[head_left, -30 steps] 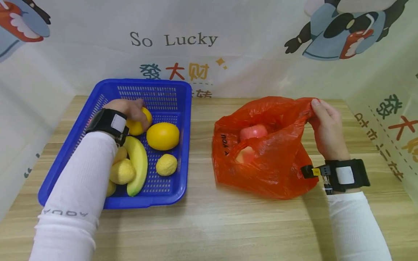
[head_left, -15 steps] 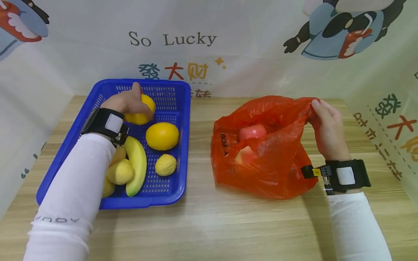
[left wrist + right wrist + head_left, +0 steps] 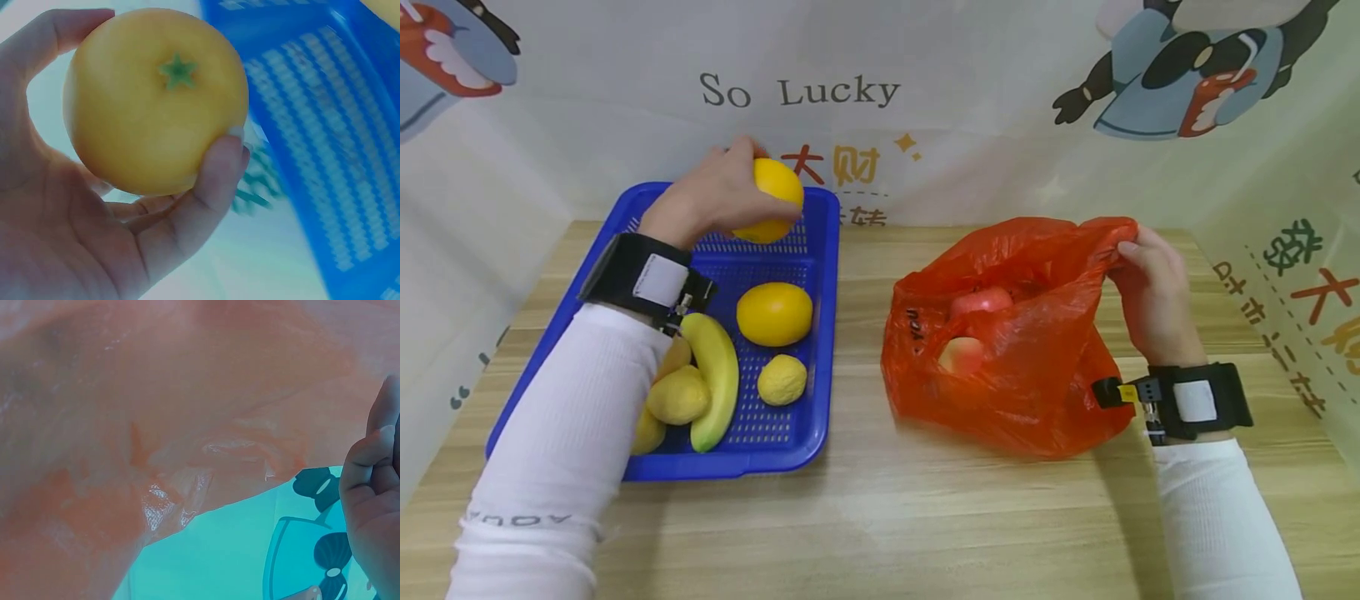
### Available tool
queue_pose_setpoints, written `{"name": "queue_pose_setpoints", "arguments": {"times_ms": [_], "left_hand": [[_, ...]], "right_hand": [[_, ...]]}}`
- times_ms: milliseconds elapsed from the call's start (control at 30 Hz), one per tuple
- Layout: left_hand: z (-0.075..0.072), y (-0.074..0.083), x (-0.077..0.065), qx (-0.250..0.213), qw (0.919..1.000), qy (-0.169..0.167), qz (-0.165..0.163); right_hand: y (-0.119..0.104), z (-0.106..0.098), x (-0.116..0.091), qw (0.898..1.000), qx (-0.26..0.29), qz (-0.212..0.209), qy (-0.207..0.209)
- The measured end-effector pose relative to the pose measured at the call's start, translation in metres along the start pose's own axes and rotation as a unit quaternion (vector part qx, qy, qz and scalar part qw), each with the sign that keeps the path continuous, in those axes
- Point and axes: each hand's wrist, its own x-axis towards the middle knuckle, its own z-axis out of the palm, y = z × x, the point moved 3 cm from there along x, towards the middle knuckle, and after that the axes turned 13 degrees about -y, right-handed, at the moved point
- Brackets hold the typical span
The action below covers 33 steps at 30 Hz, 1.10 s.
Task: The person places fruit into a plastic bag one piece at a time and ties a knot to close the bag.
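My left hand (image 3: 718, 196) grips a round orange (image 3: 778, 183) above the far end of the blue plastic basket (image 3: 833, 333). In the left wrist view, thumb and fingers curl around the orange (image 3: 150, 119), whose green star-shaped stem mark shows. At the right, my right hand (image 3: 1153, 292) pinches the upper edge of a red plastic bag (image 3: 1022, 383) and holds its mouth apart. Inside the bag lie a pinkish-red fruit (image 3: 983, 301) and a pale red-and-yellow fruit (image 3: 961, 356). The bag (image 3: 187, 406) fills most of the right wrist view.
In the basket lie a banana (image 3: 718, 383), a large yellow oval fruit (image 3: 775, 314), a small bumpy yellow fruit (image 3: 782, 380) and several yellowish fruits (image 3: 679, 395) partly behind the left sleeve. A printed cloth backdrop (image 3: 970, 100) rises behind the wooden table (image 3: 865, 517).
My left hand has lifted the orange out of the basket, moving up and to the right. The right hand stays at the bag's edge, and the bag has shifted slightly.
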Motion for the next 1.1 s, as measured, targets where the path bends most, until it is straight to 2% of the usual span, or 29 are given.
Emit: {"name": "queue_pose_setpoints", "arguments": {"times_ms": [267, 433, 600, 867, 1100], "left_hand": [[0.008, 0.061, -0.014, -0.024, 0.9928, 0.044, 0.108], [0.018, 0.094, -0.013, -0.013, 0.9837, 0.055, 0.171], [0.029, 0.118, -0.010, 0.010, 0.9727, 0.052, 0.226], [0.049, 0.143, -0.009, 0.026, 0.9625, 0.030, 0.268], [0.068, 0.160, -0.003, 0.066, 0.9592, 0.015, 0.275]], "right_hand": [[-0.003, 0.003, 0.005, 1.000, 0.002, 0.011, -0.023], [-0.003, 0.004, 0.006, 1.000, -0.014, 0.019, -0.002], [-0.004, 0.005, 0.007, 1.000, -0.013, 0.021, 0.003], [-0.006, 0.005, 0.007, 1.000, 0.001, 0.008, -0.019], [-0.007, 0.006, 0.008, 1.000, 0.007, 0.003, -0.027]]}}
